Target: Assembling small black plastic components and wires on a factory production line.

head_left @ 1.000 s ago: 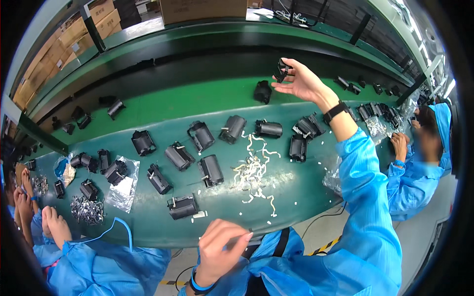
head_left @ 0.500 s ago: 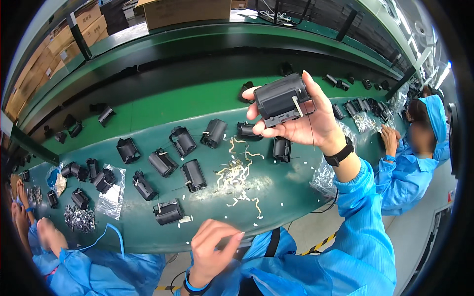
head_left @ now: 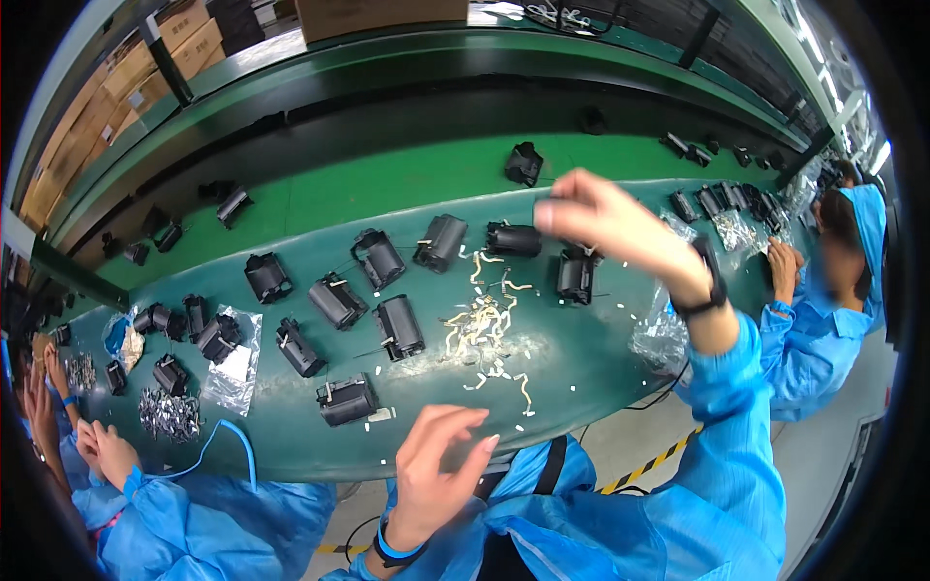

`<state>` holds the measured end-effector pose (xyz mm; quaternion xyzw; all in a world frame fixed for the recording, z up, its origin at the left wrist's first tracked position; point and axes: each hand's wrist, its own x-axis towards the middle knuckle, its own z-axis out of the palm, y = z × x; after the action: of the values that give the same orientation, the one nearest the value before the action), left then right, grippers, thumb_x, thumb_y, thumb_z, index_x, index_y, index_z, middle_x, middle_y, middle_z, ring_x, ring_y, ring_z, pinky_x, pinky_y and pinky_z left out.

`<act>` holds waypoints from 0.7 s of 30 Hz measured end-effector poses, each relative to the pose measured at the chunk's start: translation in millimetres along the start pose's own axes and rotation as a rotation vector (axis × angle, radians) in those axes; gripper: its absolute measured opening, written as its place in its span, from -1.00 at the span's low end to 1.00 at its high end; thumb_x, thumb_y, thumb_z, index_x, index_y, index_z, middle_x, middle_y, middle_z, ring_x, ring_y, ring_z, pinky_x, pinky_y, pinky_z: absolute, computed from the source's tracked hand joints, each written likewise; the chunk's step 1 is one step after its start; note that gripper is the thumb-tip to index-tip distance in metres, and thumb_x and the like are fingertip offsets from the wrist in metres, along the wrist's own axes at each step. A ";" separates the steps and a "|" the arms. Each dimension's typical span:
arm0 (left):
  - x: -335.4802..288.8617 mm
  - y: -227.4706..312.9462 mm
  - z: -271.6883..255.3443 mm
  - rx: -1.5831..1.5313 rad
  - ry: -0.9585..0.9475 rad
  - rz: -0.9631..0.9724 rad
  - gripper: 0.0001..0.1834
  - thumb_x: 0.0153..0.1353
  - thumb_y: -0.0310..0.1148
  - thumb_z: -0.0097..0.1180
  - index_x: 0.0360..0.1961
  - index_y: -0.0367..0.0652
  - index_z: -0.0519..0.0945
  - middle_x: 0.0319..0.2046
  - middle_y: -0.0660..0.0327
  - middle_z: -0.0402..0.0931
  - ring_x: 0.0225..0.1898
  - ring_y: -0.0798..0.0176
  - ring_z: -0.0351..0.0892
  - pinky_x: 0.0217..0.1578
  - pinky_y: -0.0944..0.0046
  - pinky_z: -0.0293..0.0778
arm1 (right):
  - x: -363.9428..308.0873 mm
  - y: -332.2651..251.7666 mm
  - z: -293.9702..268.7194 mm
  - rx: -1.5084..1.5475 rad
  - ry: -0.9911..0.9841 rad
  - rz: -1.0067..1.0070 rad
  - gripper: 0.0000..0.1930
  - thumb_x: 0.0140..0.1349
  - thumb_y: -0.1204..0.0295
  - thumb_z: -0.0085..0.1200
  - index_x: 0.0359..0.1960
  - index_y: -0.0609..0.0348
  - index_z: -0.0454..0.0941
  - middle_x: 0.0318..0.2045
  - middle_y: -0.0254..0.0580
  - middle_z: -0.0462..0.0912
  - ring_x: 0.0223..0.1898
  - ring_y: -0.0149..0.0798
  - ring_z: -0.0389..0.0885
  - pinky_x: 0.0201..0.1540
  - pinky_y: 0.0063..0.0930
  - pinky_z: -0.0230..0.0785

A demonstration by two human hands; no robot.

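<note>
My left hand (head_left: pixel 436 474) hovers over the near table edge, fingers loosely bent, thumb apart from the index finger, nothing held. Smeared by motion, my right hand (head_left: pixel 605 223) is over the far right part of the work surface, its back upward. Whatever is under its fingers is hidden, so I cannot tell if it grips anything. Closest to it are two black plastic housings, one (head_left: pixel 513 239) to its left and another (head_left: pixel 574 279) below it. A housing with a pale strip (head_left: pixel 346 399) lies left of my left hand. Loose cream-coloured strips (head_left: pixel 480 324) are heaped mid-table.
More black housings, such as this one (head_left: pixel 399 327), spread across the green table (head_left: pixel 542 387). Clear plastic bags (head_left: pixel 664 339) lie at right, a pile of small metal parts (head_left: pixel 170 414) at left. Co-workers sit on both sides. A dark shelf (head_left: pixel 387 107) runs along the back.
My right hand has turned over, from palm up with a black housing to back up, and the housing is out of sight. My left hand has hardly moved. The view has shifted slightly.
</note>
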<state>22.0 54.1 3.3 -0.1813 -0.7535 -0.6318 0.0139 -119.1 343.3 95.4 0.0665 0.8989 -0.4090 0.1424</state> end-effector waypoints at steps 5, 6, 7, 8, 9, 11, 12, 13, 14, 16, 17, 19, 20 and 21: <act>-3.2 7.3 1.7 0.011 -0.036 0.019 -0.69 0.04 -0.72 0.28 -0.13 -0.35 0.65 -0.24 0.08 0.58 -0.33 0.30 0.53 -0.27 0.34 0.46 | 122.9 79.3 -33.7 0.772 -0.109 0.051 -0.52 0.34 0.02 0.22 0.06 0.14 0.52 0.06 -0.12 0.50 0.06 -0.25 0.54 0.12 -0.24 0.52; -4.9 8.9 0.8 0.006 -0.025 -0.012 -0.72 0.06 -0.71 0.27 -0.15 -0.35 0.64 -0.25 0.10 0.57 -0.32 0.30 0.52 -0.26 0.35 0.45 | 140.5 87.3 -27.9 0.712 -0.186 -0.088 -0.52 0.33 0.00 0.22 0.04 0.12 0.52 0.04 -0.15 0.50 0.02 -0.25 0.54 0.12 -0.23 0.51; -1.2 16.1 2.7 -0.011 -0.014 -0.020 -0.76 0.11 -0.69 0.29 -0.17 -0.33 0.65 -0.27 0.11 0.57 -0.35 0.28 0.53 -0.29 0.34 0.45 | 155.9 83.8 -25.7 0.846 -0.196 0.031 -0.49 0.32 -0.01 0.24 0.05 0.14 0.48 0.05 -0.15 0.49 -0.02 -0.22 0.53 0.14 -0.20 0.50; -0.3 21.8 5.1 -0.024 0.002 -0.039 -0.81 0.15 -0.67 0.32 -0.19 -0.31 0.65 -0.29 0.12 0.57 -0.37 0.26 0.53 -0.33 0.33 0.45 | 173.2 76.1 -19.7 0.985 -0.215 0.150 -0.45 0.30 -0.03 0.25 0.07 0.16 0.45 0.07 -0.15 0.47 -0.06 -0.18 0.53 0.15 -0.18 0.50; -5.8 20.6 2.4 -0.024 -0.024 -0.036 -0.77 0.22 -0.66 0.27 -0.09 -0.31 0.65 -0.19 0.14 0.55 -0.32 0.34 0.52 -0.28 0.40 0.44 | 190.7 68.0 -11.8 0.963 -0.156 0.087 -0.41 0.28 -0.04 0.26 0.07 0.18 0.42 0.09 -0.08 0.43 -0.09 -0.15 0.50 0.19 -0.16 0.49; -7.4 21.6 -1.0 0.029 -0.024 -0.023 -0.77 0.22 -0.67 0.26 -0.09 -0.30 0.65 -0.21 0.12 0.56 -0.33 0.31 0.53 -0.28 0.37 0.46 | 203.2 55.7 -2.9 0.931 -0.047 0.085 -0.33 0.26 -0.06 0.28 0.12 0.23 0.37 0.16 0.06 0.34 -0.06 -0.04 0.49 0.26 -0.11 0.45; -8.6 21.9 -3.8 0.055 -0.009 -0.041 -0.78 0.22 -0.68 0.25 -0.09 -0.30 0.67 -0.24 0.11 0.57 -0.33 0.28 0.54 -0.28 0.36 0.46 | 201.2 45.7 4.1 0.927 -0.013 0.138 -0.30 0.26 -0.07 0.29 0.16 0.25 0.35 0.20 0.13 0.29 0.00 0.04 0.49 0.29 -0.07 0.44; -10.6 15.3 -8.4 0.070 0.010 -0.073 -0.78 0.22 -0.68 0.25 -0.09 -0.30 0.67 -0.24 0.11 0.57 -0.33 0.28 0.54 -0.28 0.36 0.46 | 183.7 38.0 8.6 0.727 -0.173 -0.155 -0.22 0.27 -0.07 0.29 0.31 0.21 0.29 0.26 0.26 0.21 0.13 0.17 0.46 0.29 0.02 0.45; -10.1 4.3 -11.2 0.083 0.051 -0.033 -0.74 0.14 -0.67 0.30 -0.12 -0.29 0.68 -0.23 0.10 0.59 -0.34 0.26 0.56 -0.29 0.34 0.47 | 169.8 26.7 6.0 0.877 -0.159 0.041 -0.14 0.27 -0.05 0.31 0.44 0.14 0.20 0.34 0.30 0.11 0.19 0.28 0.45 0.27 0.09 0.46; -3.7 -2.8 -5.7 0.046 0.012 -0.010 -0.71 0.06 -0.66 0.35 -0.15 -0.28 0.69 -0.24 0.09 0.61 -0.35 0.25 0.56 -0.29 0.32 0.47 | 104.5 40.5 -47.9 0.745 -0.180 -0.057 -0.27 0.25 0.02 0.35 0.34 0.09 0.35 0.04 -0.09 0.49 -0.01 -0.12 0.62 0.17 -0.18 0.58; -3.4 -3.0 -7.0 0.032 0.011 -0.024 -0.71 0.06 -0.66 0.36 -0.14 -0.28 0.69 -0.23 0.09 0.61 -0.35 0.25 0.57 -0.29 0.32 0.48 | 81.3 31.0 -52.1 0.603 -0.148 -0.101 -0.34 0.25 0.05 0.36 0.25 0.16 0.42 0.03 -0.12 0.51 0.01 -0.17 0.62 0.17 -0.21 0.58; -0.6 -6.0 -7.8 0.022 0.026 -0.046 -0.71 0.07 -0.65 0.37 -0.14 -0.28 0.69 -0.23 0.08 0.61 -0.35 0.24 0.57 -0.30 0.31 0.48 | 37.4 13.1 -50.5 0.322 -0.050 -0.152 -0.47 0.34 0.18 0.30 0.25 0.08 0.44 0.00 -0.28 0.53 -0.02 -0.34 0.58 0.16 -0.36 0.48; -1.2 -5.7 -7.3 0.006 0.008 -0.038 -0.72 0.08 -0.64 0.37 -0.14 -0.28 0.69 -0.22 0.08 0.62 -0.35 0.24 0.57 -0.30 0.31 0.49 | 24.9 12.5 -55.7 0.155 -0.102 -0.151 -0.43 0.29 0.23 0.34 0.26 0.11 0.42 -0.06 -0.31 0.46 -0.02 -0.39 0.55 0.10 -0.45 0.46; -1.4 -6.5 -7.8 -0.016 -0.013 -0.028 -0.73 0.09 -0.62 0.38 -0.14 -0.29 0.69 -0.22 0.08 0.62 -0.34 0.23 0.58 -0.30 0.30 0.51 | 4.4 7.1 -48.2 0.059 -0.084 -0.230 -0.38 0.22 0.27 0.40 0.27 0.14 0.40 -0.09 -0.30 0.43 -0.01 -0.42 0.56 0.08 -0.48 0.44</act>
<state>19.8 45.4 -1.7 -0.1749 -0.7510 -0.6367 -0.0016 -131.3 384.3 119.0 -0.0501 0.8813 -0.4515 0.1299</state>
